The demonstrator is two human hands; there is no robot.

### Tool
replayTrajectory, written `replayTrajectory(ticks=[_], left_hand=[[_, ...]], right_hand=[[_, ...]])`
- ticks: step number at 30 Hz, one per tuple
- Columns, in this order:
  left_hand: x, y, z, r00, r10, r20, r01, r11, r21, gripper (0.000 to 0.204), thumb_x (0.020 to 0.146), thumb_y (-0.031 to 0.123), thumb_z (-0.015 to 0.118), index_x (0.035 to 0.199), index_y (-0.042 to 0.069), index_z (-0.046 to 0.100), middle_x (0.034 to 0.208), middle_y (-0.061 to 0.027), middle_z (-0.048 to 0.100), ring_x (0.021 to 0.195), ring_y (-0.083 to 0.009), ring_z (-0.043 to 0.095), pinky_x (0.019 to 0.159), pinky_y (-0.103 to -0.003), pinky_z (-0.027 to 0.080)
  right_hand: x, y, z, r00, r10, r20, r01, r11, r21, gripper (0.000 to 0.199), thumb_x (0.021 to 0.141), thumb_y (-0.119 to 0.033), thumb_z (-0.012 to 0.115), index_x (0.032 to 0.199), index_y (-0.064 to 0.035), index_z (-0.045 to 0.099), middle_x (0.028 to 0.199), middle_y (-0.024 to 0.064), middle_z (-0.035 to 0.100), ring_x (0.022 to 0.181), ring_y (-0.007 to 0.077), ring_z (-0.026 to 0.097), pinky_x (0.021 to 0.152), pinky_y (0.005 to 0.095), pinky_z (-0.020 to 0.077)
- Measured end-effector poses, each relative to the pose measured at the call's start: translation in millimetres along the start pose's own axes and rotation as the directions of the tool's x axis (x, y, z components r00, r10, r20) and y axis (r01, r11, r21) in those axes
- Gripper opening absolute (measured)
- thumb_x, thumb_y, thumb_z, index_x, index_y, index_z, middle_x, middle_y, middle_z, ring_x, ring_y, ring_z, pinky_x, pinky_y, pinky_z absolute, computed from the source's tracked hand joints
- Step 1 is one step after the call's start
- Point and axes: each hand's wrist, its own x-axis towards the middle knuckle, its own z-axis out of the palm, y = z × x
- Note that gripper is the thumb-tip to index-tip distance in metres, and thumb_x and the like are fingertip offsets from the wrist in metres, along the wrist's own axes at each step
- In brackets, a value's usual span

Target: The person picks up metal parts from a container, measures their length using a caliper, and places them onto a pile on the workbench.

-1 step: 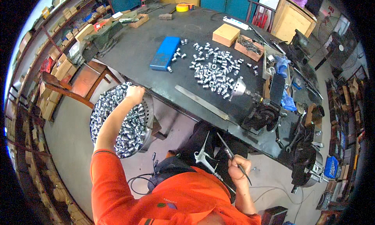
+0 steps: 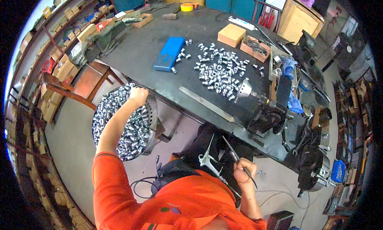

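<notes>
My left hand (image 2: 139, 96) rests closed at the far right rim of a round metal basin (image 2: 152, 117) with a perforated wall. Shiny metal fittings (image 2: 113, 115) fill the basin; what the curled fingers hold, if anything, is hidden. In front of my body, my right hand (image 2: 244, 171) grips a slim dark pointed tool (image 2: 228, 144), shaped like a thin file, its tip slanting up and left. Beside that hand, a silver air blow gun (image 2: 208, 161) lies by my lap. Across the dark workbench (image 2: 139, 80), loose metal fittings (image 2: 219, 72) are spread before a cone-shaped metal piece (image 2: 244, 91) on a vise-like fixture (image 2: 268, 117).
A long flat metal bar (image 2: 205, 104) lies near the bench edge. Farther back are a blue box (image 2: 169, 54), a yellow wooden block (image 2: 231, 35) and a box of thin metal pieces (image 2: 254, 49). A wooden stool (image 2: 87, 82) stands left. Shelves (image 2: 48, 42) line the left side.
</notes>
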Motion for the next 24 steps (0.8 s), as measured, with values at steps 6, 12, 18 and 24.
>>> replayTrajectory(ticks=[6, 12, 18, 24], left_hand=[[-4, 3, -3, 0.997, -0.080, -0.006, 0.079, 0.992, -0.100, 0.017, 0.075, 0.018, 0.061, 0.089, 0.009, 0.066, 0.087, -0.0136, 0.069, 0.085, -0.0290, 0.068, 0.072, -0.040, 0.053], [-19, 6, -14, 0.993, -0.026, -0.112, 0.016, 0.996, -0.090, 0.015, 0.074, 0.019, 0.059, 0.080, 0.007, 0.065, 0.082, -0.0156, 0.068, 0.076, -0.0313, 0.067, 0.069, -0.042, 0.053], [-59, 32, -71, 0.996, -0.091, 0.018, 0.033, 0.171, -0.985, 0.015, 0.082, 0.014, 0.056, 0.080, -0.001, 0.057, 0.065, -0.0121, 0.062, 0.053, -0.0243, 0.063, 0.049, -0.033, 0.051], [-147, 141, -135, 0.910, 0.399, 0.113, 0.330, -0.531, -0.780, 0.026, 0.086, 0.018, 0.053, 0.095, -0.005, 0.058, 0.059, -0.0121, 0.058, 0.042, -0.0228, 0.054, 0.049, -0.034, 0.050]], right_hand=[[1, 5, 5, 0.992, -0.085, -0.092, 0.077, 0.994, -0.082, 0.031, 0.063, 0.012, 0.056, 0.055, -0.0045, 0.031, 0.052, 0.0029, 0.033, 0.049, 0.0125, 0.030, 0.045, 0.0284, 0.0242], [3, 4, 6, 0.999, -0.033, -0.014, 0.033, 0.999, 0.001, 0.019, 0.058, 0.007, 0.051, 0.055, -0.0029, 0.035, 0.053, 0.0066, 0.041, 0.048, 0.0144, 0.043, 0.046, 0.0261, 0.0320], [7, -9, 12, 0.989, -0.084, 0.118, 0.079, 0.996, 0.046, 0.022, 0.060, -0.001, 0.057, 0.057, -0.0043, 0.035, 0.055, 0.0070, 0.038, 0.048, 0.0198, 0.040, 0.045, 0.0298, 0.0292], [13, -22, 38, 0.926, -0.203, 0.318, 0.157, 0.974, 0.164, 0.028, 0.062, -0.008, 0.065, 0.062, -0.0040, 0.037, 0.058, 0.0081, 0.037, 0.050, 0.0224, 0.038, 0.047, 0.0337, 0.0294]])
